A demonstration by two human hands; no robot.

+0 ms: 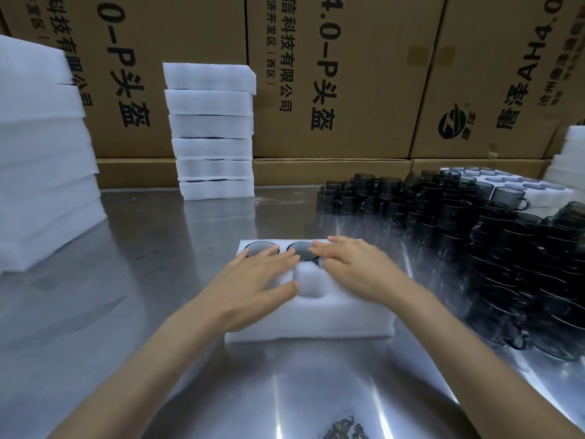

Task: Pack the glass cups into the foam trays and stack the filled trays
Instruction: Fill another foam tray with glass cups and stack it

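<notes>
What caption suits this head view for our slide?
Both hands press flat on a foam tray holding glass cups, loose cups heaped alongside.

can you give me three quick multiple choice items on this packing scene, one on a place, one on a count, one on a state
1. Where do the loose glass cups lie relative to the tray under the hands?
A. to its right
B. to its left
C. stacked on top of it

2. How many trays are in the stack at the middle back of the table?
A. two
B. six
C. ten

3. What are the hands doing?
A. each lifts a cup
B. both lie flat on the tray
C. both hang off the table edge

Answers: 1 A, the dark cups are piled on the table's right side. 2 B, six white slabs can be counted. 3 B, the left hand and right hand rest open, palms down, on the tray's top.
</notes>
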